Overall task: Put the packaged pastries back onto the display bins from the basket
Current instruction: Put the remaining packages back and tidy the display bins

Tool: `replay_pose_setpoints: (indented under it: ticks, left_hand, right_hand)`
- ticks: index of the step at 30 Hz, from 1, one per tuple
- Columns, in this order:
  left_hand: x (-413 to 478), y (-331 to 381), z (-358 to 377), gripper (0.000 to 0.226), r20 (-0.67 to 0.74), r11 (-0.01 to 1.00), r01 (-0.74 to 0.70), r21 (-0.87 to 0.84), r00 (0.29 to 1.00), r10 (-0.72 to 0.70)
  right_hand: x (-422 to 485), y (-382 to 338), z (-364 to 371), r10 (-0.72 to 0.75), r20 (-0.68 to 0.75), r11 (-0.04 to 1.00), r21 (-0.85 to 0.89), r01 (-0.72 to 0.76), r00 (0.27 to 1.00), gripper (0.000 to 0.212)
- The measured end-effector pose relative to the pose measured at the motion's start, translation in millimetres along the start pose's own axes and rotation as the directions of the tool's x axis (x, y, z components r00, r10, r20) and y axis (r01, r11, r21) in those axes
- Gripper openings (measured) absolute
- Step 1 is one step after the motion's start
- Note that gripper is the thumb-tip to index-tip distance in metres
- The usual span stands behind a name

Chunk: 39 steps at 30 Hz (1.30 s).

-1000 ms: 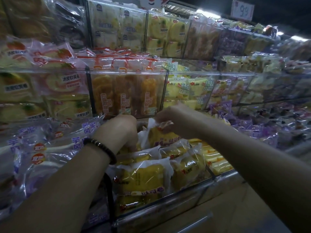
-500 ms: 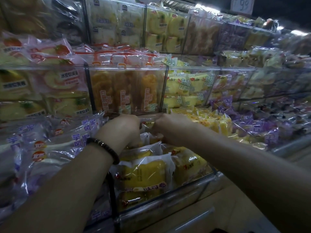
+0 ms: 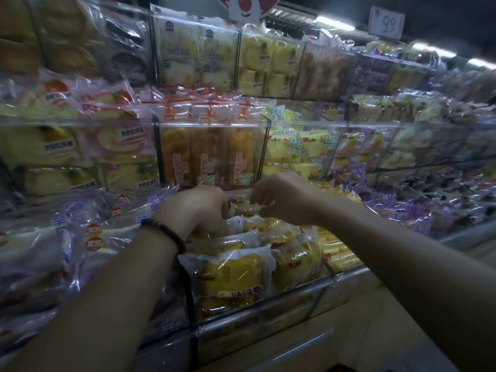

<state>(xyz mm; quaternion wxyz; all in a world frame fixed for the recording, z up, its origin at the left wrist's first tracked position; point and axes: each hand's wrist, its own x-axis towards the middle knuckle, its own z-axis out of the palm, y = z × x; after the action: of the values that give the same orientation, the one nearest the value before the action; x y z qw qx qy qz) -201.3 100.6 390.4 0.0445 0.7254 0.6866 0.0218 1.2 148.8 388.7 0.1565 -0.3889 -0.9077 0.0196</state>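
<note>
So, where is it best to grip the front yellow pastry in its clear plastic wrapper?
Probably the white crimped seam on its right edge, coming from above: the yellow pastry packet lies flat on the pile, and the clear bin wall blocks its near side.

near pastry packs (image 3: 233,272): yellow, clear wrap, white edges, red logo
left packs (image 3: 80,221): clear and white, purple lettering, orange-red round badge
far middle packs (image 3: 206,154): orange, pale lettering
right packs (image 3: 408,208): purple
bracelet (image 3: 163,233): dark beads
price sign (image 3: 386,22): white, grey "99"
</note>
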Motion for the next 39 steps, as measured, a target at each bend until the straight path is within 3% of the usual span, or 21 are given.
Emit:
replay_pose_setpoints:
  ticks: [2,5,11,15,18,25,28,34,39]
  left_hand:
    - [-13,-8,-11,0.037,-0.049,0.992,-0.089,-0.089,0.995,0.085]
    - [-30,-3,-17,0.033,-0.114,0.982,-0.166,-0.094,0.981,0.155]
    - [-46,13,9,0.024,-0.068,0.981,-0.182,0.066,0.980,0.186]
    - [-47,13,22,0.023,-0.099,0.984,-0.176,0.021,0.979,0.177]
    - [-45,14,26,0.018,-0.102,0.987,-0.162,0.016,0.981,0.163]
    - [-47,32,32,0.007,-0.227,0.996,0.026,0.089,0.974,-0.005]
    - [-52,37,32,0.017,-0.277,0.990,0.075,0.117,0.960,-0.040]
    - [-58,47,33,0.022,-0.248,0.975,0.127,0.185,0.966,-0.079]
    - [-58,44,33,0.023,-0.211,0.967,0.070,0.245,0.977,-0.017]
  right_hand:
    - [-13,-5,-18,-0.030,0.044,1.000,-0.006,0.030,0.999,0.027]
    - [-24,-9,-29,-0.020,0.162,0.999,-0.033,0.025,0.987,0.033]
    - [-30,-11,-7,0.017,0.321,0.997,-0.075,0.007,0.947,0.046]
    - [-31,-6,-4,0.070,0.399,0.993,-0.120,-0.023,0.914,0.061]
    - [-33,-6,-7,0.067,0.426,0.993,-0.115,-0.019,0.902,0.058]
    - [-35,-7,11,0.143,0.188,0.988,-0.090,-0.128,0.972,0.039]
    - [-34,-17,8,0.193,0.035,0.970,-0.156,-0.185,0.981,0.032]
    - [-25,-46,12,0.296,-0.007,0.897,-0.342,-0.281,0.955,0.036]
    - [-21,-49,26,0.234,-0.026,0.869,-0.442,-0.222,0.972,0.027]
